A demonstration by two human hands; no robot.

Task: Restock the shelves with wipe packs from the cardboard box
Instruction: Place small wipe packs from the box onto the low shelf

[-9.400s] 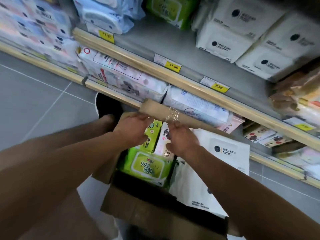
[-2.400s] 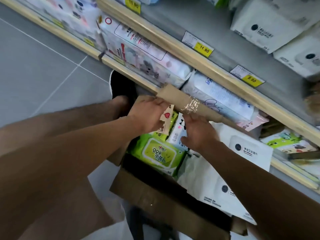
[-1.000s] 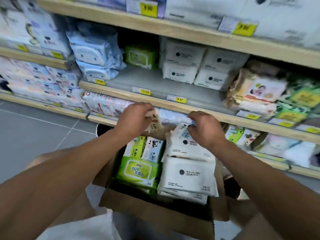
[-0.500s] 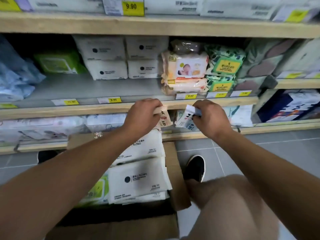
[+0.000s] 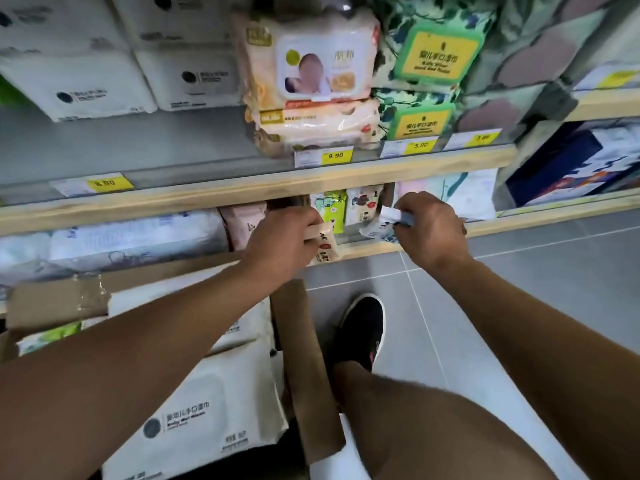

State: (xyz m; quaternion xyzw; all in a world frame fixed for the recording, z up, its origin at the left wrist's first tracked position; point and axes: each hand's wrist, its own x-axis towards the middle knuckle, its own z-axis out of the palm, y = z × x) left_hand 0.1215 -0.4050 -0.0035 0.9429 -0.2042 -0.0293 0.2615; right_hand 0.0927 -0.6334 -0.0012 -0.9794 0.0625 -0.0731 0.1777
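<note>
There was only the one camera, worn on the person's head, looking forward and steeply down along both forearms. It sat close to the shelving: the wooden shelf edge [image 5: 242, 192] crossed the upper half of the frame, bowed by the wide lens. Below lay the cardboard box [image 5: 311, 375], the grey tiled floor [image 5: 519, 289] and a black shoe [image 5: 363, 327]. No second view shared the scene.

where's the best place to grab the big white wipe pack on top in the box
Take the big white wipe pack by its two long side edges, coming from above. It lies flat, label up, on top of the cardboard box, so its top face is open.
</note>
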